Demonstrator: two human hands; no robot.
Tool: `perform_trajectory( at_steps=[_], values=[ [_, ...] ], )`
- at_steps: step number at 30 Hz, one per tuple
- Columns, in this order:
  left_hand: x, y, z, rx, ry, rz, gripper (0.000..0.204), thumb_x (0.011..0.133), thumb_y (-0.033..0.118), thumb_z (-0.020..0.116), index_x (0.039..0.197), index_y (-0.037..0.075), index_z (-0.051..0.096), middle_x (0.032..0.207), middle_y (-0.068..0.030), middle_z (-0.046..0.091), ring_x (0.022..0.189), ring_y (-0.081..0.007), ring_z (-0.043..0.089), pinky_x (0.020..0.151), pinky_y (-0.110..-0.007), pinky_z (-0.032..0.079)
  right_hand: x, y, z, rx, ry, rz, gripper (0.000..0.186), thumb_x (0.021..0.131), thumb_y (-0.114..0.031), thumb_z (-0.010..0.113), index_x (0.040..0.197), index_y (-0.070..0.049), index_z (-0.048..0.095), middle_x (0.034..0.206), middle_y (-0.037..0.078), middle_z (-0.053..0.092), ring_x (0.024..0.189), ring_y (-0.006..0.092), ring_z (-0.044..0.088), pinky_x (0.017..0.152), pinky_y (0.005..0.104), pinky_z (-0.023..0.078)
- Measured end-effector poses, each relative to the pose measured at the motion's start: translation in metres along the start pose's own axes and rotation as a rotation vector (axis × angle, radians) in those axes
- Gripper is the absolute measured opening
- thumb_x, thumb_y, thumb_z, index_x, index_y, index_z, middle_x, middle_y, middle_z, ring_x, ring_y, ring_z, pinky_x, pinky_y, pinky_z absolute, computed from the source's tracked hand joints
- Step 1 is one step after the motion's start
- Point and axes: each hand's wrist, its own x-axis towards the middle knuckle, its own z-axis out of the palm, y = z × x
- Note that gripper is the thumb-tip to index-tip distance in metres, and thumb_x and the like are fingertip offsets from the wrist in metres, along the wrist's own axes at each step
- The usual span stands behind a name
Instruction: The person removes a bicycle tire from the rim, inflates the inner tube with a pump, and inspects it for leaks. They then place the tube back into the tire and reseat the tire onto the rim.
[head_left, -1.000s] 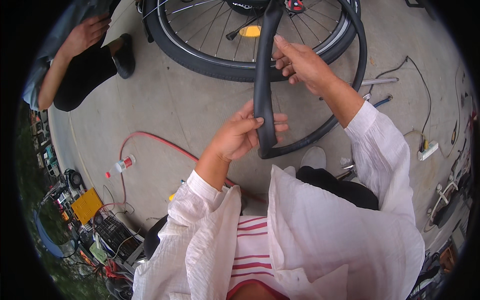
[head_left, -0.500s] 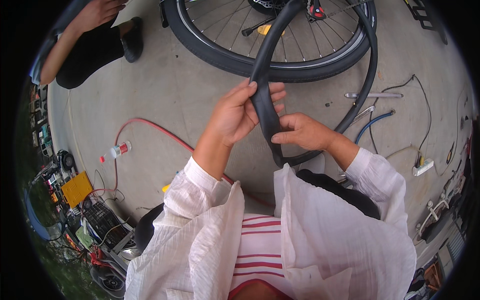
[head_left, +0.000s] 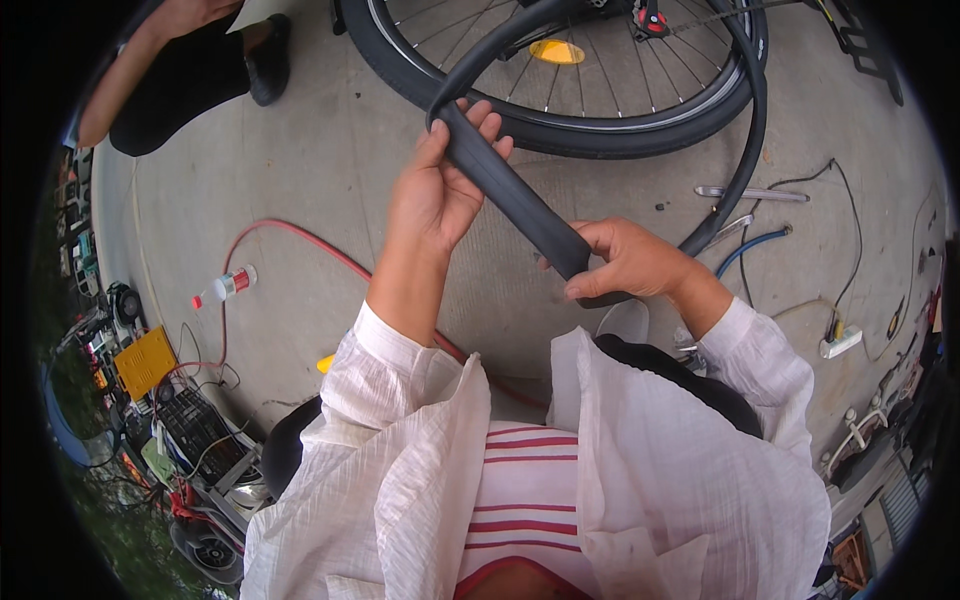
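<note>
A black inner tube (head_left: 515, 195) is stretched between my two hands, its section there lying flat and slanting down to the right. My left hand (head_left: 440, 185) grips its upper end, thumb on top and fingers showing past the far edge. At the lower bend, my right hand (head_left: 630, 262) pinches the tube between thumb and fingers. From both ends the tube loops away over the bicycle wheel (head_left: 600, 137), which stands just ahead with its black tyre, spokes and a yellow reflector (head_left: 557, 51).
On the concrete floor are a red hose (head_left: 300, 233), a plastic bottle (head_left: 234, 284), a metal lever (head_left: 752, 194), a blue hose (head_left: 745, 250) and a white power strip (head_left: 840, 342). Another person's leg and shoe (head_left: 264, 70) are at upper left. Machinery with a yellow panel (head_left: 145, 370) stands left.
My left hand has moved left and up, my right hand slightly right. The tube section between them has gone from bulging and nearly upright to flat, straight and slanted.
</note>
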Motion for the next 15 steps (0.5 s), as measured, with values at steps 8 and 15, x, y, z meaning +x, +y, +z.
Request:
perform_trajectory(
  at_steps=[8,15],
  values=[
    [0.024,0.047,-0.028,-0.112,0.121,0.19,0.036,0.107,0.023,0.028,0.127,0.001,0.047,0.131,-0.0203,0.055,0.122,-0.0312,0.055,0.103,-0.053,0.047,-0.008,-0.016,-0.01,0.192,0.01,0.205,0.029,0.076,-0.014,0.08,0.096,0.0,0.064,0.078,0.003,0.064,0.067,0.0091,0.059,0.061,0.0232,0.048],
    [0.033,0.052,-0.042,-0.11,0.19,0.193,0.034,0.106,0.023,0.03,0.124,0.001,0.049,0.128,-0.0194,0.056,0.12,-0.0318,0.056,0.103,-0.053,0.046,-0.003,-0.019,-0.011,0.127,0.05,0.25,0.025,0.079,-0.014,0.078,0.095,0.0,0.064,0.075,0.004,0.065,0.063,0.0082,0.058,0.055,0.0216,0.047]
  ],
)
